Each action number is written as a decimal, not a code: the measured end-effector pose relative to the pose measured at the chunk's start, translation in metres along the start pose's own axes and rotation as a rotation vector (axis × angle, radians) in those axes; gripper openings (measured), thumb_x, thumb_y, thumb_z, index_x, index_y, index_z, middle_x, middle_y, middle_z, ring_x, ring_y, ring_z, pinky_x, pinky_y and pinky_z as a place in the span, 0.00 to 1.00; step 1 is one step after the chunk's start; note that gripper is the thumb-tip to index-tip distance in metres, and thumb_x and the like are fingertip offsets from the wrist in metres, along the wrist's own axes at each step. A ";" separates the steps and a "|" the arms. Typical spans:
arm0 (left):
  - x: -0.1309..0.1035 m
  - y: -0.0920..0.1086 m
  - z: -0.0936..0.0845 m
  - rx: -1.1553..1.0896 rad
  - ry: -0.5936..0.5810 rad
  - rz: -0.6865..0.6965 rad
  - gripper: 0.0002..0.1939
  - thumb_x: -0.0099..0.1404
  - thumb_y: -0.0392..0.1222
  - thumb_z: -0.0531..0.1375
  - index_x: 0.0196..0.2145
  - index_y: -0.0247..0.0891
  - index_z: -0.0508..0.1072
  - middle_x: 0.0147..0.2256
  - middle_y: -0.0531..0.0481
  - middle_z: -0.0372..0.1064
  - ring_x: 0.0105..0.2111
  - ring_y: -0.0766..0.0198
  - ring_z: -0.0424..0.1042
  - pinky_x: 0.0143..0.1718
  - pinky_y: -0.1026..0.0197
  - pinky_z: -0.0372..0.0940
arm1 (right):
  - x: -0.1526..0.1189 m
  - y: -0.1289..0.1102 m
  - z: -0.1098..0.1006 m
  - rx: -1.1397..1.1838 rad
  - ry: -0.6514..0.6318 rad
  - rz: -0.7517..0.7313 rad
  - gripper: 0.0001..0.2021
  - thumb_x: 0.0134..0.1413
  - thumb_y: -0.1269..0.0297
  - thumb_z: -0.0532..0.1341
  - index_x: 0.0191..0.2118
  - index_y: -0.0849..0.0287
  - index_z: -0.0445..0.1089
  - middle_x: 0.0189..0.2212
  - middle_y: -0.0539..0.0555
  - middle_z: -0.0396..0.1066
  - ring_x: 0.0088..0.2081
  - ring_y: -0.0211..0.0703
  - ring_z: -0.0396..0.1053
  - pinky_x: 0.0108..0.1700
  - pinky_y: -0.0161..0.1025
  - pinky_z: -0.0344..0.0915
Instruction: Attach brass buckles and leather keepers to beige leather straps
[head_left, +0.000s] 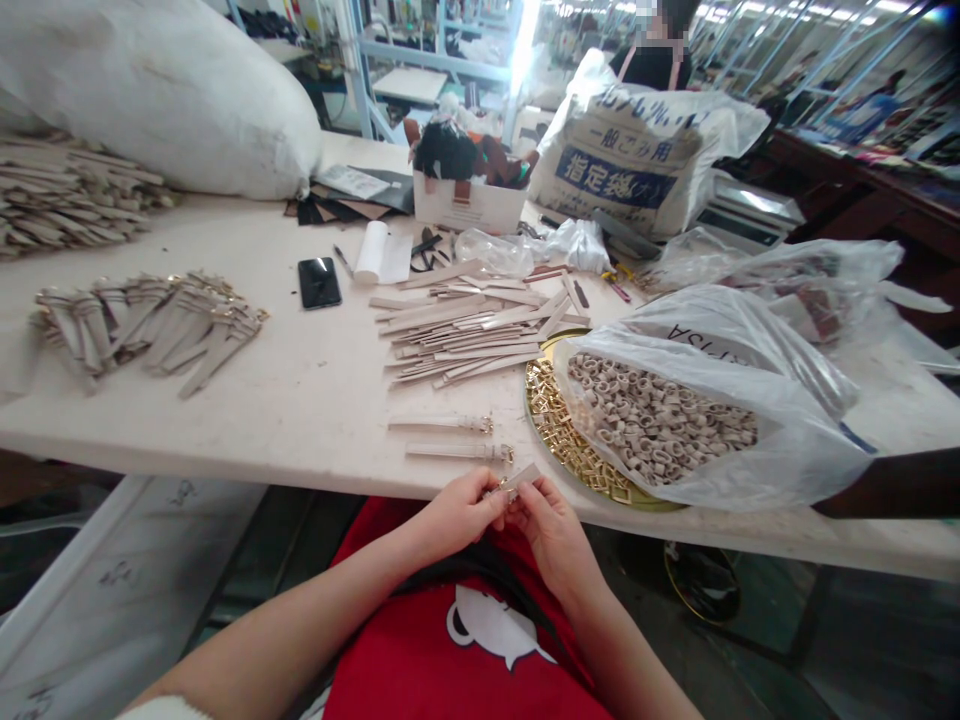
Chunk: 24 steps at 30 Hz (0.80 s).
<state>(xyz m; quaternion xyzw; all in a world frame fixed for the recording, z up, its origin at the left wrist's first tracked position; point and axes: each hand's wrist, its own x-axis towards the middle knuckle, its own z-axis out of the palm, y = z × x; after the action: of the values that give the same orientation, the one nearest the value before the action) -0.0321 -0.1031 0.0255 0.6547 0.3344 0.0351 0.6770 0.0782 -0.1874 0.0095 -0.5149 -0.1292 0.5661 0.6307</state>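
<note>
Over the near edge of the long off-white table [330,400], in front of a red apron with a white printed figure [420,660], the left hand [476,508] and the right hand [551,520] meet. The left hand's thumb and fingers pinch the gold-buckle end of a short beige flat strap [523,477]; the right hand's fingertips pinch the same strap farther along, close to its free end.

Just in from that edge, two beige straps with gold buckles [457,452] lie side by side, apart, buckles towards the right. To their right, close to the near edge, a round, gold-rimmed tray [651,503] carries small gold metal buckles [562,430]. An open translucent plastic bag [795,440] full of small beige loops [660,415] rests partly over it.

Farther in, a loose heap of long beige strips [465,330] lies near the middle of the table. Towards the left edge is a fanned pile of buckled beige straps [150,325]. Between them, farther back, lie a black smartphone [319,283] and a white paper roll [371,253].

Along the far edge stand a white box holding black and brown items [469,205] and, right of it, a white plastic sack with blue print [637,160]. At the far left, a large stuffed white sack [187,90] lies beside a stack of beige strips [71,190]. Beyond the table is a person in dark clothing [652,65].
</note>
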 end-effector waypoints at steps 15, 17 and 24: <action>-0.002 -0.003 -0.007 -0.148 -0.092 -0.008 0.12 0.60 0.48 0.53 0.31 0.35 0.59 0.24 0.55 0.65 0.17 0.75 0.57 0.19 0.69 0.51 | 0.001 -0.001 -0.009 -0.197 0.017 -0.088 0.09 0.48 0.60 0.61 0.36 0.57 0.66 0.31 0.49 0.70 0.33 0.38 0.66 0.39 0.37 0.62; -0.002 -0.002 -0.007 -0.162 -0.091 -0.010 0.12 0.60 0.48 0.52 0.31 0.35 0.59 0.23 0.55 0.65 0.16 0.75 0.55 0.19 0.69 0.50 | 0.001 -0.004 -0.009 -0.232 0.028 -0.100 0.11 0.48 0.58 0.61 0.36 0.58 0.67 0.32 0.50 0.70 0.34 0.40 0.66 0.39 0.38 0.62; 0.002 -0.005 -0.003 -0.176 -0.038 0.020 0.14 0.60 0.51 0.51 0.30 0.36 0.59 0.21 0.58 0.61 0.14 0.76 0.52 0.16 0.69 0.47 | -0.002 -0.008 -0.004 -0.413 0.020 -0.175 0.11 0.50 0.56 0.58 0.35 0.59 0.68 0.32 0.51 0.71 0.34 0.41 0.65 0.38 0.37 0.61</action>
<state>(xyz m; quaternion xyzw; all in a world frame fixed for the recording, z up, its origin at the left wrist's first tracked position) -0.0339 -0.1005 0.0204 0.5966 0.3107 0.0587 0.7376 0.0850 -0.1901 0.0153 -0.6254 -0.2802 0.4658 0.5598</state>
